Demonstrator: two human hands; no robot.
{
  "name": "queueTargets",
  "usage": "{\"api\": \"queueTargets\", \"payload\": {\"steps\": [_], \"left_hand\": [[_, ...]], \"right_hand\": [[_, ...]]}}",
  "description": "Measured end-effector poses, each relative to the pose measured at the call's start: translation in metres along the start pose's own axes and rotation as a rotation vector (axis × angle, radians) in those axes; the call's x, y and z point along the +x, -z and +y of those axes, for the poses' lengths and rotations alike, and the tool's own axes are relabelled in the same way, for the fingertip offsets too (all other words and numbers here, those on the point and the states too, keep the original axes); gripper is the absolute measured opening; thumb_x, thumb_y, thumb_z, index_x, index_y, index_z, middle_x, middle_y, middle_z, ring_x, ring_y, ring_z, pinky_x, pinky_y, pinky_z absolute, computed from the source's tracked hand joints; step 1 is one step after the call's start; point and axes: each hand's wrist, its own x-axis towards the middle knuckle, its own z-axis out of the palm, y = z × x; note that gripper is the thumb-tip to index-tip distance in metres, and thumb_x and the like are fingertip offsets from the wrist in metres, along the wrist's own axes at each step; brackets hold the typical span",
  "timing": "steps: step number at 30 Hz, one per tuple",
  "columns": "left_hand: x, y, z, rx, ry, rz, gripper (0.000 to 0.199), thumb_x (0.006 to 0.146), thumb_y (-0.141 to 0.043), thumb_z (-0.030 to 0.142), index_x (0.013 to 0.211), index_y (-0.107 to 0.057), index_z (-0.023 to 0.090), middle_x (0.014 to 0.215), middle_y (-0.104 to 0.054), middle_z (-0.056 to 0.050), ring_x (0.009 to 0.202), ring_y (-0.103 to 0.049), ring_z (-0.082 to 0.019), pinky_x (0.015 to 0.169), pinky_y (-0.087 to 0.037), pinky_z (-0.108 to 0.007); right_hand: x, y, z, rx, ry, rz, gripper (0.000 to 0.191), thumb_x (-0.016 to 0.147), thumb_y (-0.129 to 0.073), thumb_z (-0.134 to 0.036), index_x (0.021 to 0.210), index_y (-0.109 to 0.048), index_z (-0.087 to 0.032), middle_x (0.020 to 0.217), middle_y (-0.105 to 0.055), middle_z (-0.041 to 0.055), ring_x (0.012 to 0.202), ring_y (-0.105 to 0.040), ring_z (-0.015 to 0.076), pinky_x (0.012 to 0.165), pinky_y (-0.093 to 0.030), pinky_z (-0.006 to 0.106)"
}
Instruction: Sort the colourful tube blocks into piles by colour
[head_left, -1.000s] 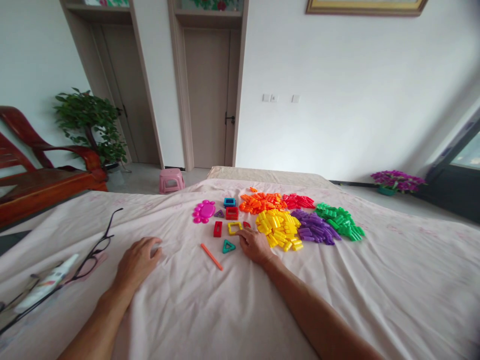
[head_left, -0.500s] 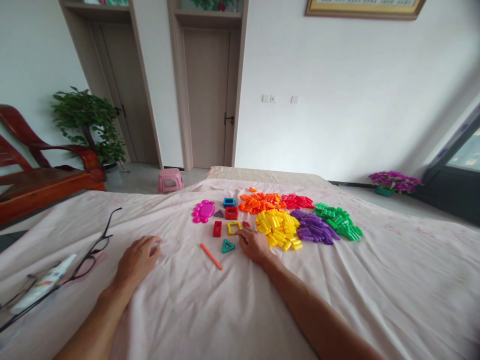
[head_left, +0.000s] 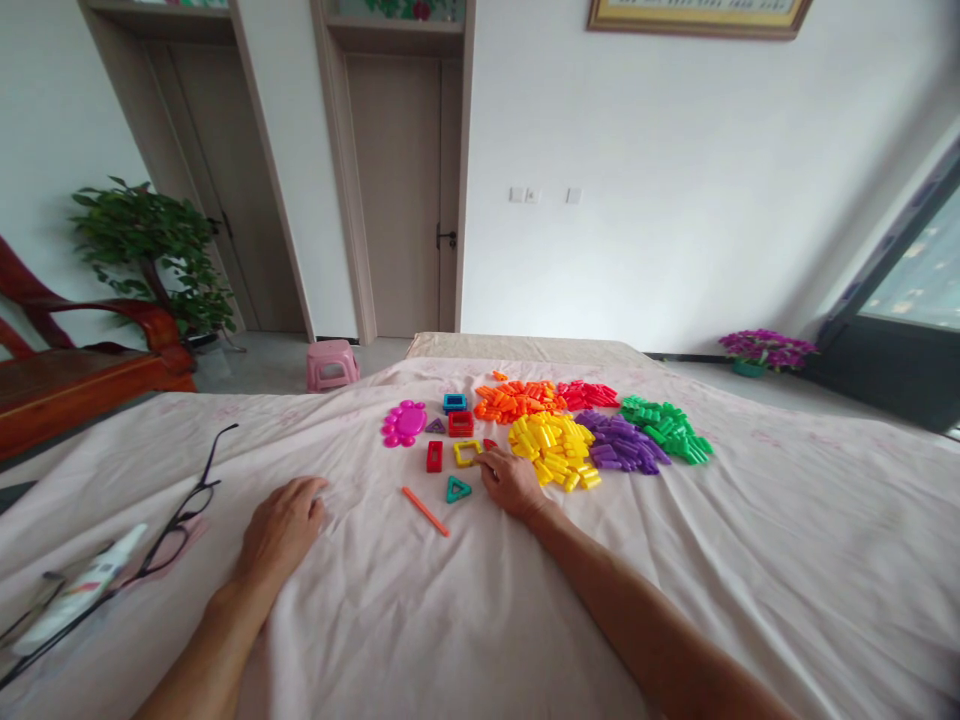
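Observation:
My right hand (head_left: 514,484) is on the cloth, its bent fingers closed at the right edge of a yellow square frame (head_left: 466,454). A small red piece (head_left: 490,444) shows just behind those fingers, partly hidden. My left hand (head_left: 285,520) lies on the cloth with its fingers loosely stretched and nothing visible in it. Between the hands are a teal triangle frame (head_left: 458,489) and an orange stick (head_left: 425,511). Farther back lie a red rectangular frame (head_left: 434,457), red square frames (head_left: 460,424), a blue frame (head_left: 454,403), a purple triangle (head_left: 436,426) and a pink flower-like piece (head_left: 405,423).
Piles of yellow (head_left: 555,447), orange (head_left: 517,401), red (head_left: 589,394), purple (head_left: 624,442) and green (head_left: 666,428) pieces spread to the right. Eyeglasses (head_left: 176,520) and a white tube (head_left: 82,590) lie at left. A pink stool (head_left: 332,366) stands beyond the cloth-covered surface (head_left: 420,620).
The camera view has turned slightly to the right, so the background has shifted left. Both hands stay at nearly the same places on the cloth, and the pieces keep their layout.

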Motion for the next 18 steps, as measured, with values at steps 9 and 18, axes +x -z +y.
{"api": "queueTargets", "payload": {"steps": [9,18], "left_hand": [[0.018,0.018,0.014,0.178,-0.079,-0.263,0.045,0.087,-0.04,0.013,0.128,-0.058,0.02,0.117,-0.063,-0.013,0.099,-0.06,-0.026,0.08,-0.046,-0.036],[0.034,0.021,0.032,0.188,0.027,-0.195,0.033,0.092,-0.034,0.017,0.11,-0.061,0.016,0.108,-0.059,-0.015,0.095,-0.058,-0.028,0.074,-0.043,-0.037]], "right_hand": [[-0.034,0.023,-0.009,0.006,-0.125,-0.095,0.031,0.094,-0.046,-0.022,0.12,-0.064,-0.024,0.114,-0.064,0.0079,0.103,-0.061,0.0193,0.088,-0.045,0.028],[-0.044,0.025,-0.011,0.059,-0.069,-0.025,0.028,0.096,-0.045,-0.023,0.115,-0.066,-0.021,0.109,-0.062,0.0081,0.099,-0.058,0.0183,0.09,-0.044,0.03]]}}
